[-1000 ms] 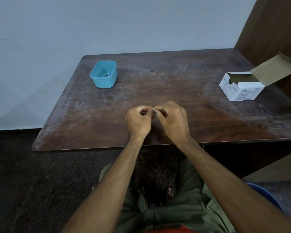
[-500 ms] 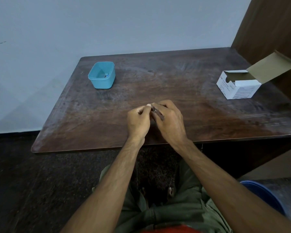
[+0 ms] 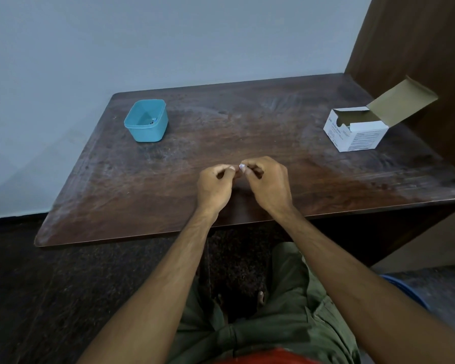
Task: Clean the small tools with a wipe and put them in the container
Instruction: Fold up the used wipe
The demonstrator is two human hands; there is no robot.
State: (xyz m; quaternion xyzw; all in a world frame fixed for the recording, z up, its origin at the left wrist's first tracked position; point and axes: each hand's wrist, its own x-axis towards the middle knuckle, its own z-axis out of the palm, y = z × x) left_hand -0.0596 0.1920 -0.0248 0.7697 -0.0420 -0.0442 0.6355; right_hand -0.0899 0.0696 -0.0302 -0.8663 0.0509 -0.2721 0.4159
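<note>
My left hand (image 3: 216,185) and my right hand (image 3: 267,179) meet above the near middle of the dark wooden table (image 3: 247,132). Both have curled fingers and pinch a tiny white item (image 3: 242,167) between their fingertips; it is too small to tell whether it is a wipe or a packet. Any small tool in the hands is hidden by the fingers. The blue plastic container (image 3: 147,120) stands at the table's far left, with a few small items on its bottom.
A white cardboard box (image 3: 356,131) with its lid flap open stands at the table's right, close to a brown wooden panel (image 3: 418,48). A grey wall runs behind the table. My legs in green trousers are under the near edge.
A thin dark tool seen in my right hand half a second ago is now hidden. Both hands stay together at the same spot; a white tip shows between the fingertips.
</note>
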